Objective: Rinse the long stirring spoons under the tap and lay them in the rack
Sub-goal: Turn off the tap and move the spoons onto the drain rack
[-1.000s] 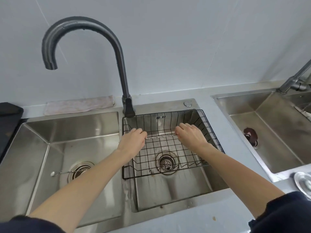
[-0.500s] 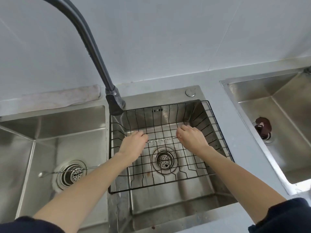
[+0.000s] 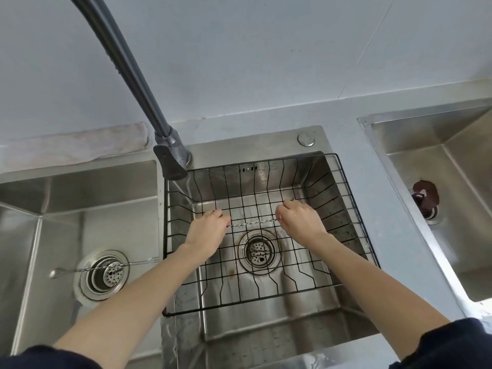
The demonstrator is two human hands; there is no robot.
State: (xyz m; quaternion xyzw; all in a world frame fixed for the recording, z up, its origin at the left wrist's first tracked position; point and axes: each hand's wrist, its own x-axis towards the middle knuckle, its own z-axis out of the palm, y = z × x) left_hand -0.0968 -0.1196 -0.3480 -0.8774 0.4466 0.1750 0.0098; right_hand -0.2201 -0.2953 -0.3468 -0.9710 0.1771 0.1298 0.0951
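A long stirring spoon point(image 3: 253, 223) with a twisted metal shaft is held level between my two hands, low inside the black wire rack point(image 3: 354, 209) that sits in the middle sink basin. My left hand point(image 3: 206, 230) is closed on its left end and my right hand point(image 3: 299, 218) on its right end, so both ends are hidden. A second twisted spoon point(image 3: 85, 269) lies across the drain of the left basin, bowl to the left. The dark tap point(image 3: 149, 102) rises from behind the rack's back left corner; its spout is out of frame.
A folded cloth point(image 3: 72, 147) lies on the ledge behind the left basin. A third basin point(image 3: 452, 198) to the right holds a dark brown drain stopper point(image 3: 425, 196). Grey counter strips separate the basins.
The view has tilted down and moved closer, so the tap spout left the frame. My hands keep hold of the spoon and have sunk slightly lower in the rack.
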